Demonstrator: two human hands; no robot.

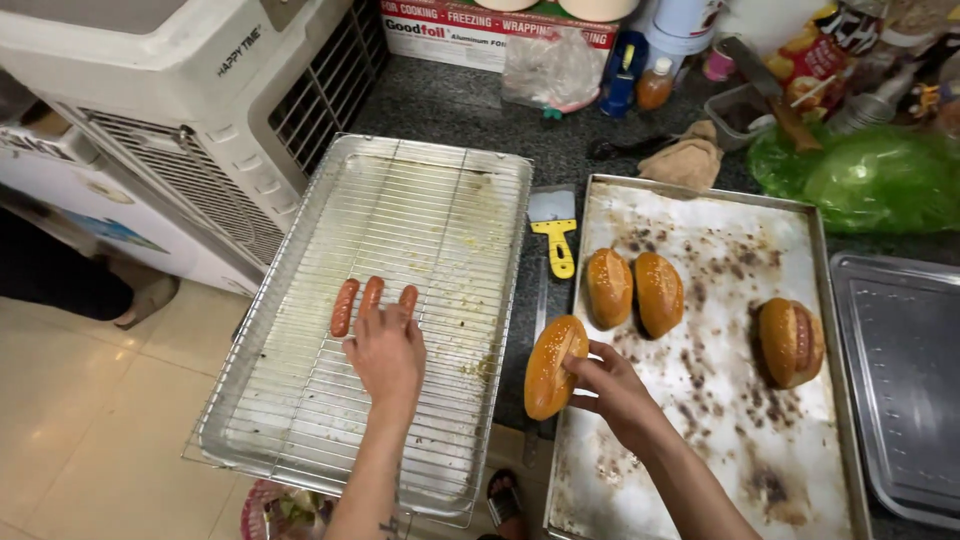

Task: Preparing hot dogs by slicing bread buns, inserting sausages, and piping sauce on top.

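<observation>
sausages (372, 303) lay under my left hand (386, 352), fingers flat, pinching nothing; my right hand (610, 385) gripped a split bun (553, 366), awaiting its filling, i judged.

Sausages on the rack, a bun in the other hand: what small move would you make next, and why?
Probably close the left hand on one sausage and lift it. Its fingers already rest on the three sausages, while the right hand holds a bun at the tray edge. One bun there already has a sausage in it.
</observation>
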